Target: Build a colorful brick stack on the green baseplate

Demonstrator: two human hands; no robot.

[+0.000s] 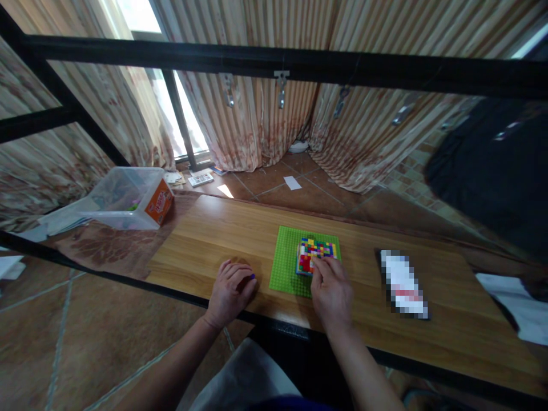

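Both forearms reach forward, bare to the elbow. The left hand [230, 290] lies palm down with its fingers loosely curled under, the wrist bent slightly inward, and a small purple bit shows at its fingertips. The right hand [330, 291] stretches further ahead, back of the hand up, its fingers [319, 267] extended and pressed down together at their tips.
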